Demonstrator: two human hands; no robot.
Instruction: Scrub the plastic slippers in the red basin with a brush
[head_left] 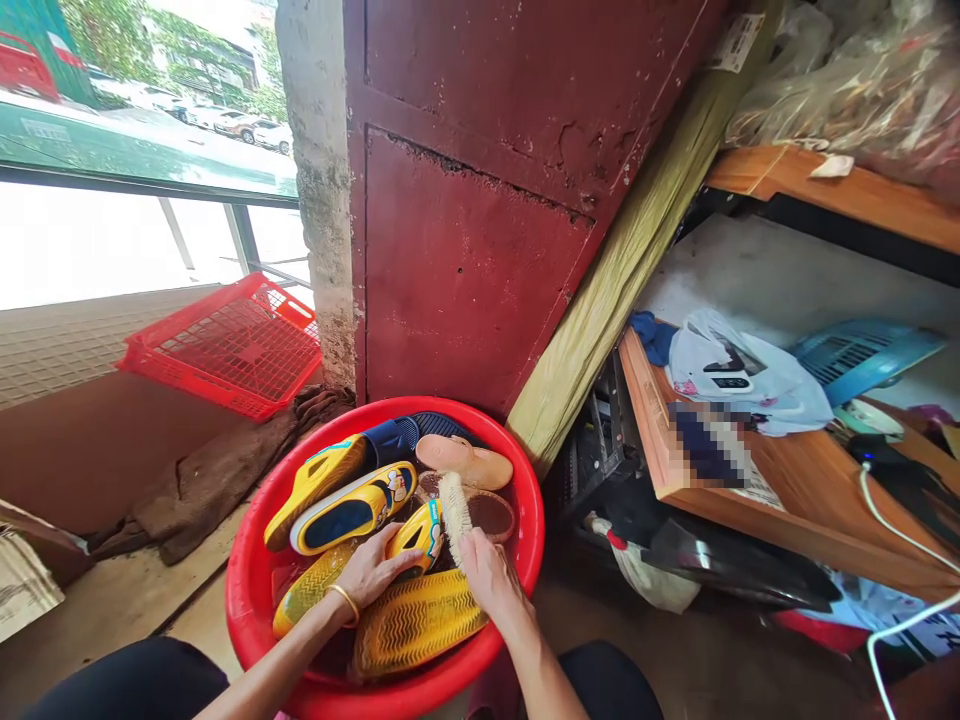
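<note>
A round red tub (235, 590) stands low in front of me, with several slippers and sandals in it. My left hand (379, 568) is closed around a yellow slipper (420, 535) that has a blue trim and a cartoon print. In my right hand (491, 570) is a scrub brush (454, 510) with pale bristles, held against the slipper's side. Behind them lie a yellow slip-on shoe (352, 508), a tan flip-flop (465, 462) and a dark blue slipper (390, 440). Nearer me a yellow slipper (420, 620) shows its zigzag-ribbed surface.
A red plastic crate (225, 345) leans at the left, beside a brown cloth (195, 500). A dark red door (472, 280) rises behind the tub. To the right, a wooden shelf (795, 500) carries a white plastic bag (750, 375) and a blue basket (862, 355).
</note>
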